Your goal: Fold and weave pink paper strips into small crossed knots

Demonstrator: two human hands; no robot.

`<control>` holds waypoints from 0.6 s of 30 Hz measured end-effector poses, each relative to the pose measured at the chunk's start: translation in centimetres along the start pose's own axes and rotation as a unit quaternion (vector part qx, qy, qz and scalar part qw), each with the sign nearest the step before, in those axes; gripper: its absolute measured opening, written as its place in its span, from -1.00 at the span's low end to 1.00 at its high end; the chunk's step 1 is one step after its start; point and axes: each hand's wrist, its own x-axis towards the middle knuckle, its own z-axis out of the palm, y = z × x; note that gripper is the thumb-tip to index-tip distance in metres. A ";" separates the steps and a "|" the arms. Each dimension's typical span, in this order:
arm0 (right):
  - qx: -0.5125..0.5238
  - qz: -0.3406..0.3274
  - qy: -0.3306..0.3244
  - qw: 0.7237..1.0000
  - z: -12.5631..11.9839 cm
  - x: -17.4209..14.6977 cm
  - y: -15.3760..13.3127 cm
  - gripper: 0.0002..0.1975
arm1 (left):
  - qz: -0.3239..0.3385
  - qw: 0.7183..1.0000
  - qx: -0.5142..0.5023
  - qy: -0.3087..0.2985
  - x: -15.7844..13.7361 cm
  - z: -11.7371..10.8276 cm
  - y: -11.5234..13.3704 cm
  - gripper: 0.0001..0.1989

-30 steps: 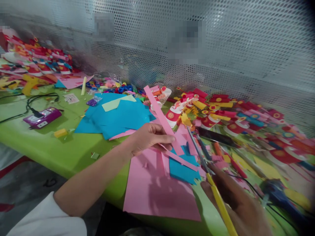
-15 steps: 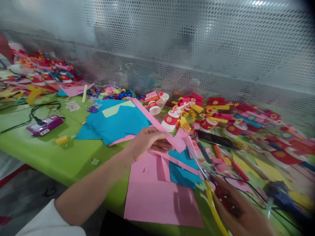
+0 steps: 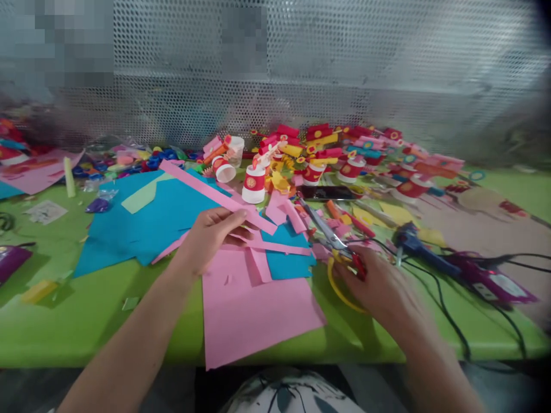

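Between the thumb and fingers of my left hand (image 3: 215, 232) is a long pink paper strip (image 3: 202, 186), slanting across the blue sheets. My right hand (image 3: 379, 281) grips scissors (image 3: 329, 232) by their red and yellow handles, with the blades pointing up and left, apart from the strip. Under my left hand lies a pink paper sheet (image 3: 253, 321), with narrower pink strips on top of it. A small blue paper piece (image 3: 288, 261) lies between the two hands. Pink offcuts (image 3: 282, 209) are scattered beyond the strip's near end.
Blue sheets (image 3: 112, 235) spread at the left. Paper cups (image 3: 253, 184) with rolled-paper decorations line the back, before a perforated metal panel (image 3: 301, 69). A black phone (image 3: 329, 193) lies behind the scissors. At right are a blue glue gun (image 3: 424, 252), cables and a purple power strip (image 3: 495, 284).
The view has swung to the right. The scissors have moved away from the strip's end, which now shows a clean edge. Both hands keep their holds.
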 end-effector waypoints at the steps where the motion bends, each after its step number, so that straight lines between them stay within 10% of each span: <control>1: -0.016 0.005 0.003 1.000 0.0 0.1 -0.3 -0.56 | 0.002 1.000 0.004 -0.001 0.0 0.0 0.0 -0.69; 18: -0.122 -0.112 -0.025 0.986 -2.6 0.4 -1.3 -0.59 | -0.009 1.000 0.024 0.000 0.5 0.1 -0.9 -0.71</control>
